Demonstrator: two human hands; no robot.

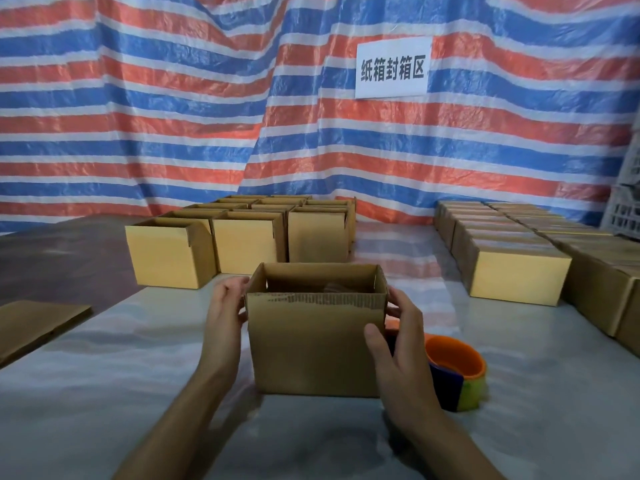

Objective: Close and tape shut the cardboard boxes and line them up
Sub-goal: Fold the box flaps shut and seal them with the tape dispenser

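Note:
An open brown cardboard box (311,344) stands on the table in front of me, its top flaps not folded over the opening. My left hand (227,313) grips its left side near the top edge. My right hand (398,336) holds the right side, thumb on the front face and fingers curled round the corner. A tape dispenser (457,370) with an orange roll and a blue and green body lies just right of the box, partly behind my right hand.
Several open boxes (242,233) stand grouped at the back centre. Closed boxes (512,258) form rows along the right. A flat cardboard sheet (31,323) lies at the left edge. A striped tarp with a paper sign (393,67) hangs behind the plastic-covered table (138,362).

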